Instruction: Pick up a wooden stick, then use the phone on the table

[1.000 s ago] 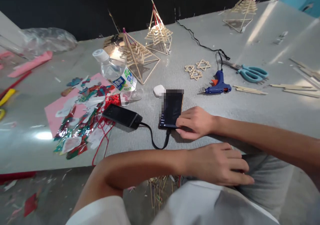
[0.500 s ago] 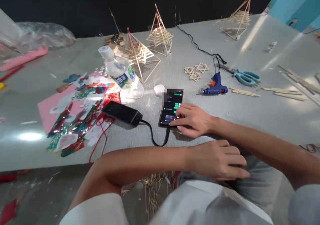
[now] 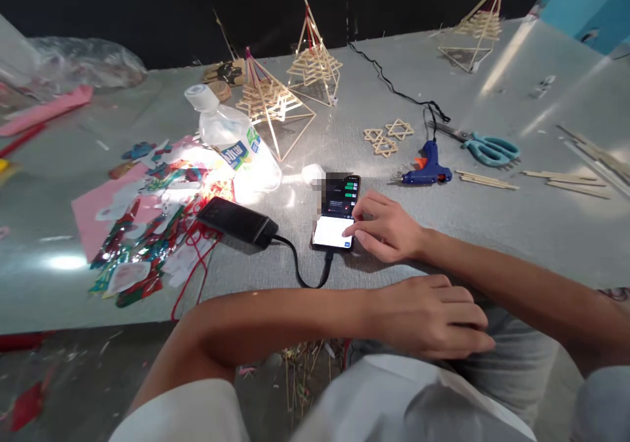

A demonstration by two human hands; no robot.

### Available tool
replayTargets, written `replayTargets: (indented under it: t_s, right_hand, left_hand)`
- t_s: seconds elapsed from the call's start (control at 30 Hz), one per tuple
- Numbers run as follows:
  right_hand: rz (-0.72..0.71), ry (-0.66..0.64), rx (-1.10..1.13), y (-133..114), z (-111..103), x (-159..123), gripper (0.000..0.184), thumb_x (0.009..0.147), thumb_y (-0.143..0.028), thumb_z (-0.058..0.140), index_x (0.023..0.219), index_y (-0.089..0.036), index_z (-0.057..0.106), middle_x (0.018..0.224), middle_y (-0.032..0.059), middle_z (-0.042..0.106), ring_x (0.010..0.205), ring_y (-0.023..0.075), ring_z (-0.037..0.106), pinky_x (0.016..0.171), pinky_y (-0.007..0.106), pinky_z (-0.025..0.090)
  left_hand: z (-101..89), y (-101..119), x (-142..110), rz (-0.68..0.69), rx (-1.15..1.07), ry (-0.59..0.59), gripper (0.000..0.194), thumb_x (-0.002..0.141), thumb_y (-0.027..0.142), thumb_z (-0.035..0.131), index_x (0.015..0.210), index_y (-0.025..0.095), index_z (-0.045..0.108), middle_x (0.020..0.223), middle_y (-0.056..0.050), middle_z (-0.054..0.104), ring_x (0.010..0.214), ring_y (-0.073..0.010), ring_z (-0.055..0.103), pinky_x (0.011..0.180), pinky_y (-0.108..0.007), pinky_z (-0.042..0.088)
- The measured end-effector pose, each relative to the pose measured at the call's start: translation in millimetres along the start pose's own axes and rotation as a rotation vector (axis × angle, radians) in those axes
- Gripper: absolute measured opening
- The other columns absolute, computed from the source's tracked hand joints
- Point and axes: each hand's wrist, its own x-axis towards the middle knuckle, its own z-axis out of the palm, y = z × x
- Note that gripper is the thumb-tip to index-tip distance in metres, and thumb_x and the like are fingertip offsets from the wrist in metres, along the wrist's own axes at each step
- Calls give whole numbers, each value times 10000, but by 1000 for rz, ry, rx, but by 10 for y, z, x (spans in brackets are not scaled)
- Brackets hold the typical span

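A smartphone lies on the grey table, a white keyboard panel lit on the lower half of its screen. My right hand reaches in from the right, holding nothing; its index fingertip is on or just over that panel, the other fingers loosely bent. A short black cable joins the phone to a black power bank at its left. My left hand rests palm down near the table's front edge, above my lap, fingers loosely spread and slightly bent, nothing visible in it. A small white case sits at the phone's top.
Right of the phone lie a blue glue gun, teal-handled scissors, small stick stars and loose sticks. A plastic bottle stands left, beside shiny wrappers. Stick pyramids stand behind.
The phone's screen has gone from a dark chat list to one with a white keyboard panel. My right hand has shifted slightly up and right; my left hand stays put.
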Motion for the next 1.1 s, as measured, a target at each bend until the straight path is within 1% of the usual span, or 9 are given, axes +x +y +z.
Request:
replayTargets:
  t_s: [0.1,0.23,0.43,0.5,0.63,0.7,0.93,1.0,1.1]
  right_hand:
    - [-2,-46,-18,13,12,-6,349,1087,-271,498,1130,-200,837,1013,81,648,953,225,572,872,400,518]
    - [17,-86,-42,14,37,4,384,1105,-288,463,1186,-198,827,1074,97,646,1009,237,570,926,417,519]
    - [50,-168,-144,-25,108,47,418,1127,-334,451,1429,-237,723,1455,168,560,1294,318,491,1081,525,460]
    - [65,-142,-151,-19,102,26,400,1118,-333,452,1390,-246,732,1501,157,536,1317,325,480,1084,537,453]
    - [94,-40,-130,22,43,-46,341,1070,-257,479,1200,-239,793,1410,112,596,1246,305,519,1061,531,448]
    - [105,-37,-119,32,27,-60,340,1058,-241,487,1168,-237,809,1391,107,611,1242,310,522,1059,540,450]
    - [78,-167,-133,-34,105,41,450,1126,-323,416,1433,-261,740,1588,160,512,1378,356,461,1130,587,441]
    - [69,-172,-154,-40,106,42,444,1129,-328,418,1412,-266,754,1618,153,503,1404,360,451,1136,585,439]
    - [96,-112,-172,-20,67,-4,432,1110,-309,415,1292,-240,801,1576,131,560,1389,355,471,1128,589,448]
  left_hand:
    - [-17,10,0,-11,10,-15,321,1168,310,477,1254,246,780,1278,-23,780,1143,-148,695,941,-312,477]
    - [-12,18,-7,-13,-17,82,239,1129,289,574,1194,203,787,1255,-45,788,1152,-179,708,954,-326,481]
    - [-3,7,-2,-16,-25,33,225,1129,295,576,1212,236,776,1278,-29,797,1189,-185,702,1003,-345,498]
    - [0,4,-2,-29,-37,32,212,1120,293,593,1211,235,776,1279,-33,793,1179,-185,709,1008,-347,500]
    - [2,-1,-6,-21,-35,89,286,1133,269,534,1196,198,804,1225,-34,813,1120,-173,714,980,-342,494]
    - [-6,0,-3,-25,-30,95,321,1140,277,508,1189,203,816,1212,-23,821,1105,-165,713,974,-337,488]
    - [-95,33,37,-60,15,-62,334,1168,297,491,1269,274,809,1290,25,813,1156,-130,704,1014,-307,450]
    - [-119,33,50,-76,8,-88,367,1176,304,461,1278,280,813,1295,30,815,1161,-131,702,998,-303,450]
    - [-138,22,58,-98,-5,-129,397,1180,311,437,1300,275,813,1320,29,812,1177,-136,697,994,-302,449]
